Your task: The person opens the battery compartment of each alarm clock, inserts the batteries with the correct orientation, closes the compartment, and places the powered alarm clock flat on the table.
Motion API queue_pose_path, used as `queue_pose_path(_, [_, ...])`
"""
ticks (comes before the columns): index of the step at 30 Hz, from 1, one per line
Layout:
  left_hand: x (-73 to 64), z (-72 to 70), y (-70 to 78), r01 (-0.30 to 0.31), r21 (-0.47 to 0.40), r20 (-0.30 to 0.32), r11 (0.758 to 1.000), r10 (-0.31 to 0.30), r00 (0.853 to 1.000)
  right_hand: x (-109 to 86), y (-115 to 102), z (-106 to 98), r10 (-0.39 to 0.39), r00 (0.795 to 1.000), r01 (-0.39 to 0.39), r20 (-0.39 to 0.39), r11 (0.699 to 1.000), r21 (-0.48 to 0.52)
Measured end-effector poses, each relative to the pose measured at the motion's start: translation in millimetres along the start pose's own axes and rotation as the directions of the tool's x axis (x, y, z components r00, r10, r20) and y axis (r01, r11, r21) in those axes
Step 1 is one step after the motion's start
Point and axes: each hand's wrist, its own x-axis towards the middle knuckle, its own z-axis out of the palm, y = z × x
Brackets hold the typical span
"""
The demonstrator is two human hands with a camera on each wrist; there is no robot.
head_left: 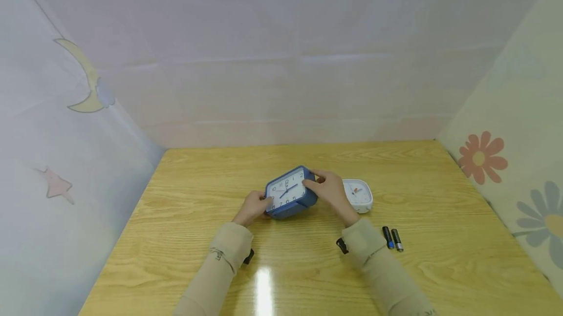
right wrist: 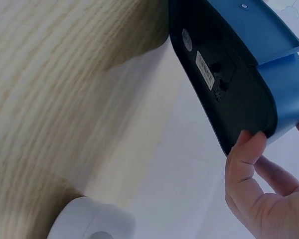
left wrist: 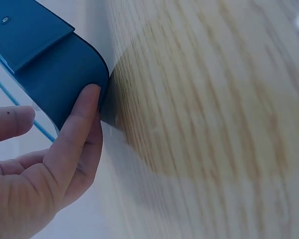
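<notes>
A blue rectangular alarm clock (head_left: 288, 190) with a white numbered dial is held tilted above the table by both hands. My left hand (head_left: 254, 206) grips its left end, thumb on the front, fingers on the side and back. At the right end my right hand (head_left: 327, 188) pinches it, thumb on the dial side and fingertips on the back. The right wrist view shows the clock's black back (right wrist: 214, 74) with a barcode label. Close to the right hand, a smaller white clock (head_left: 358, 195) lies face up on the table, partly covered by that wrist.
Two batteries, a black one with a blue end (head_left: 387, 237) and another dark one (head_left: 397, 240), lie side by side on the wooden table (head_left: 198, 174), right of the right forearm. Pale cloth walls with printed flowers and a moon enclose the table at the back and sides.
</notes>
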Motion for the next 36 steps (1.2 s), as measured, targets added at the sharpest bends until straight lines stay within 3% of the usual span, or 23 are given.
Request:
queue_pose_path(7, [-0.1, 3.4, 1.5, -0.020, 0.032, 0.011, 0.999, 0.020, 1.000, 2.1, -5, -1, -0.013, 1.000, 0.013, 0.002, 1.000, -0.010])
queue_pose_path(10, [-2.6, 4.6, 5.2, -0.049, 0.099, -0.003, 0.994, 0.049, 0.999, 2.5, -8, -2, -0.020, 1.000, 0.020, 0.000, 1.000, -0.018])
queue_pose_path(16, [-8.4, 6.5, 13.4, -0.126, 0.286, -0.052, 0.950, 0.147, 0.988, 3.6, -11, -3, -0.046, 0.999, 0.046, -0.003, 0.999, -0.023])
queue_pose_path(19, [-10.8, 8.1, 16.6, -0.170, 0.329, -0.061, 0.929, 0.201, 0.978, 4.1, -12, -2, -0.052, 0.999, 0.052, -0.002, 0.998, -0.032])
queue_pose_path(22, [-13.8, 10.9, 21.2, -0.219, 0.337, -0.076, 0.916, 0.258, 0.963, 4.4, -14, -1, -0.047, 0.999, 0.047, 0.003, 0.998, -0.039])
queue_pose_path(30, [-19.4, 18.9, 37.5, -0.328, 0.260, -0.087, 0.908, 0.360, 0.929, 3.0, -20, 0, -0.055, 0.998, 0.055, 0.008, 0.996, -0.068])
queue_pose_path(36, [-22.0, 19.3, 43.2, -0.346, 0.246, -0.111, 0.905, 0.381, 0.918, 1.6, -24, 3, -0.113, 0.993, 0.112, -0.019, 0.993, -0.045])
